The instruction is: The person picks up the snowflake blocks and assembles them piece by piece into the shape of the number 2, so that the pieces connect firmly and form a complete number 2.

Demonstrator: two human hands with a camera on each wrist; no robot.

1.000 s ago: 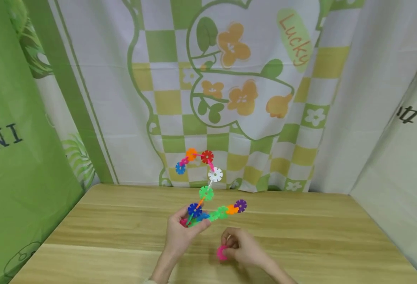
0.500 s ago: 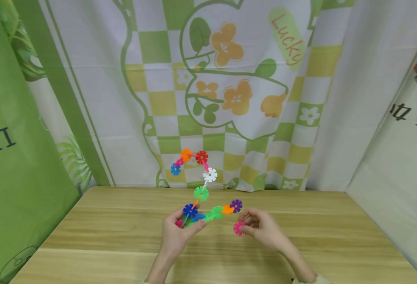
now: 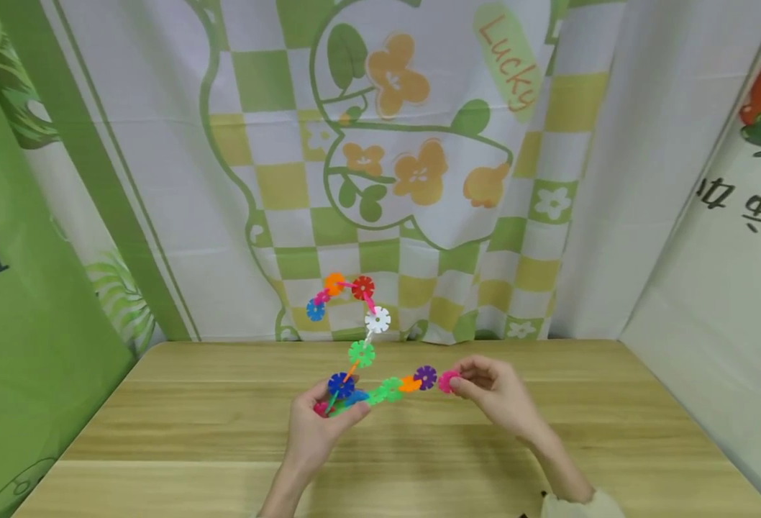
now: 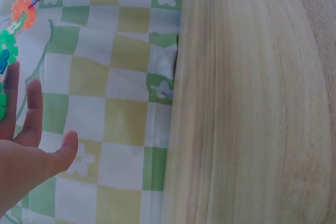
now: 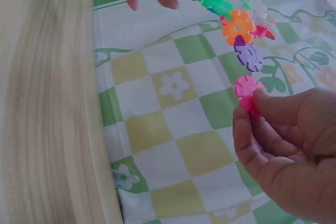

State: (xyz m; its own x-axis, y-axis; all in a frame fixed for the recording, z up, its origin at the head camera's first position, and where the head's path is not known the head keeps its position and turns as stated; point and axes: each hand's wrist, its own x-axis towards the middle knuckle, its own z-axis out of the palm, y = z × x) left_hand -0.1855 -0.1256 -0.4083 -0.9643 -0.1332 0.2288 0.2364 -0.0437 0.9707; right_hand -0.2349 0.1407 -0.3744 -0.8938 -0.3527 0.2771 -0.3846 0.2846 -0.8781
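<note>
My left hand [image 3: 319, 421] grips the lower end of a chain of coloured snowflake discs [image 3: 362, 351], held up over the wooden table [image 3: 160, 432]. One branch climbs to white, red, orange and blue discs; another runs right through green and orange to a purple disc [image 3: 425, 375]. My right hand [image 3: 484, 392] pinches a pink disc [image 3: 447, 381] right beside that purple disc. In the right wrist view the pink disc [image 5: 248, 88] sits just under the purple disc [image 5: 249, 56], between thumb and fingers. In the left wrist view only part of the left hand [image 4: 21, 150] and the chain's edge [image 4: 13, 30] show.
A green and white checked cloth with flowers [image 3: 387, 165] hangs behind the table's far edge. A green panel [image 3: 24, 302] closes the left side and a white panel [image 3: 723, 288] the right.
My right hand has risen from the table with the pink disc and brought it up to the purple disc at the chain's right end. The left hand has kept holding the chain.
</note>
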